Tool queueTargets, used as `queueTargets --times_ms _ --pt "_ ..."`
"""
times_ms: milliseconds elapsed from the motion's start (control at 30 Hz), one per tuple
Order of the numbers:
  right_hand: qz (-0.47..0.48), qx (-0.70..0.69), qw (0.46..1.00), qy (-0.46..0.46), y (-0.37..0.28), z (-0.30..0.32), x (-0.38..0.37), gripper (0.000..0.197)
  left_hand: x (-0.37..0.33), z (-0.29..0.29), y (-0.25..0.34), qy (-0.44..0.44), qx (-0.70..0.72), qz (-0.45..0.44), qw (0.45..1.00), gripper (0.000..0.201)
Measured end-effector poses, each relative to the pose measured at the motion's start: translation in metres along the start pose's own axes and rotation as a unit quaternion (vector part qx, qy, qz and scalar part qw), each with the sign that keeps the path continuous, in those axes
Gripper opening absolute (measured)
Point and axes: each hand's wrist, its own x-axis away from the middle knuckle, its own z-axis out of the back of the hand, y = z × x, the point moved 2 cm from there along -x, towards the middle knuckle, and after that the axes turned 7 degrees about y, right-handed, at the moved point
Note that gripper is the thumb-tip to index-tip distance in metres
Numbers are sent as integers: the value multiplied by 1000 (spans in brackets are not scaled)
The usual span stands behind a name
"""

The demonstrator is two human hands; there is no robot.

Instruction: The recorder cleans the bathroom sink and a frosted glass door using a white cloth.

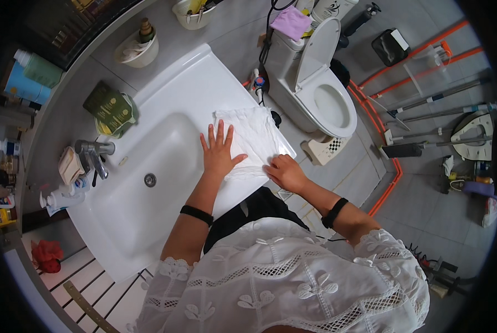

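A thin white cloth [255, 139] lies spread, slightly wrinkled, on the flat right-hand ledge of a white washbasin [173, 150]. My left hand [219, 152] rests on the cloth's left part, palm down with the fingers spread. At the near right edge of the cloth, my right hand [287, 173] is closed, its fingertips curled onto the fabric edge. Its thumb is partly hidden. Left of the basin bowl stands a chrome faucet [96, 154], and a drain [150, 179] shows in the bowl.
A toilet [326, 102] with its lid raised stands beyond the ledge on the right, a small step stool [323, 150] beside it. Bottles and a green package [110, 106] line the basin's far left side. Mops [442, 141] hang along the right wall.
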Motion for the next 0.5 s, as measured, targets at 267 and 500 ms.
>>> queueTargets --times_ms 267,500 --pt "-78 21 996 27 4 10 -29 40 25 2 9 17 33 -28 999 101" --pt "-148 180 971 -49 22 -36 -48 69 31 1 15 -16 30 -53 998 100"
